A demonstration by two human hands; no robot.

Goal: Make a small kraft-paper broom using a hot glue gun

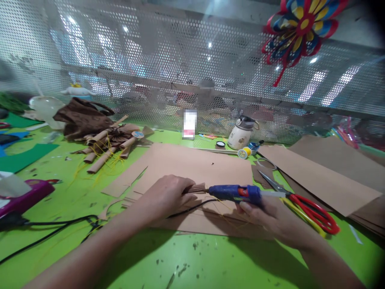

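Note:
My left hand (170, 194) pinches a small stack of folded brown paper (197, 188), its layered edges pointing right. My right hand (267, 214) is wrapped round a blue hot glue gun (234, 192), which lies level with its nozzle touching or very close to the paper's end. A whitish glue stick (273, 193) sticks out of the gun's back. Beneath both hands lie sheets of brown paper (192, 160). The gun's black cord runs left under my left wrist. Thin yellow thread crosses the paper below the gun.
Red-handled scissors (313, 212) and stacked brown sheets (325, 172) lie at right. A bottle (240, 132), a yellow thread spool (244, 152) and a phone (189, 124) stand behind. Rolled brown paper pieces (102, 158) and a purple tape dispenser (30, 194) are at left.

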